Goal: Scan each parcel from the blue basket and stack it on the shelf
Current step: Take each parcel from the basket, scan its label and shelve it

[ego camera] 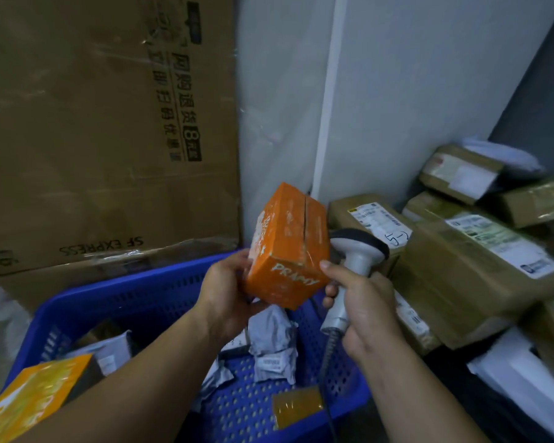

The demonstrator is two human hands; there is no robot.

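Lengthwise nearly upright: orange parcel [288, 244].

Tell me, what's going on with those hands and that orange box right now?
Left hand holds orange box above blue basket. Right hand grips scanner close beside it. Nothing between scanner and box.

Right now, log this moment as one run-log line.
stage: scanning | left hand: holds orange box over blue basket | right hand: grips scanner beside box | basket: parcels inside | shelving: not yet
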